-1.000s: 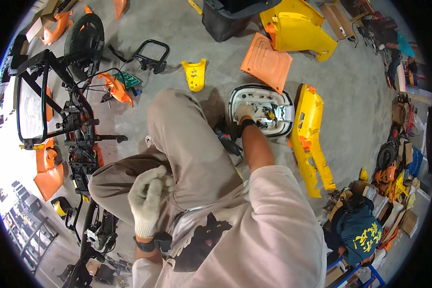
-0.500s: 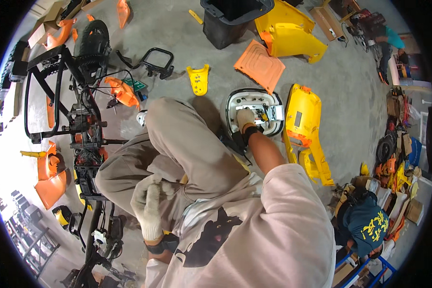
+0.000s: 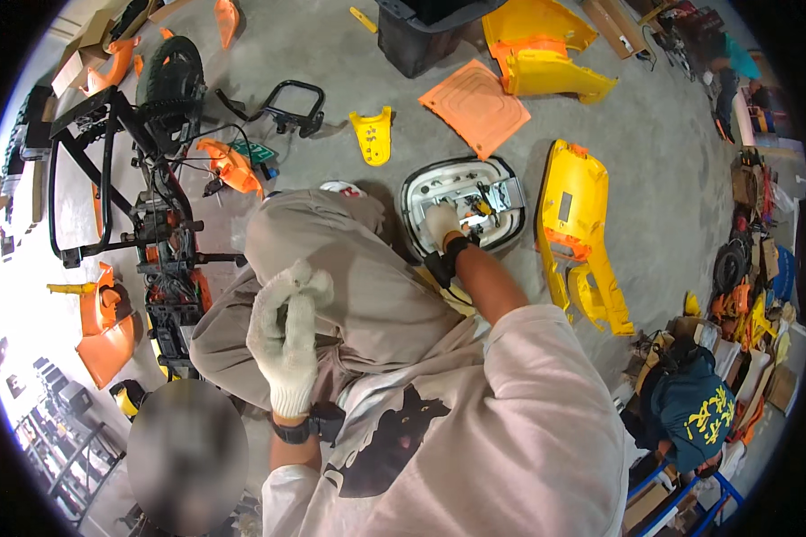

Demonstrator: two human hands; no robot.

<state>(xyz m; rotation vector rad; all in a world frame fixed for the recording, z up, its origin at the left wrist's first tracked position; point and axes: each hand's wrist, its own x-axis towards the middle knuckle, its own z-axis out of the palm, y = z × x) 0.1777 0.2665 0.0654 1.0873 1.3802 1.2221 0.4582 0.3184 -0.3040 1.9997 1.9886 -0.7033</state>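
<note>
My right hand (image 3: 441,224), in a pale work glove, reaches into a shallow white shell with a dark rim (image 3: 409,192). Its fingers are curled down inside, and what they grip is hidden. Beside it in the shell lie small loose parts, among them a yellow and black piece (image 3: 482,206), and a silvery plate (image 3: 508,194) at the right end. My left hand (image 3: 287,336), gloved too, is raised over my lap. Thumb and fingertips come together in a pinch, leaving a gap in the palm. Anything between the tips is too small to make out.
A stripped vehicle frame (image 3: 166,242) stands at left. An orange panel (image 3: 479,107), a long yellow panel (image 3: 575,201), a small yellow bracket (image 3: 372,139) and a black bin (image 3: 412,49) surround the shell. A person in a dark shirt (image 3: 690,407) bends among parts at right.
The white shell has turned and shifted slightly left, with my right hand still inside. My left hand has risen a little, its fingers still curled. The whole view has shifted slightly.
</note>
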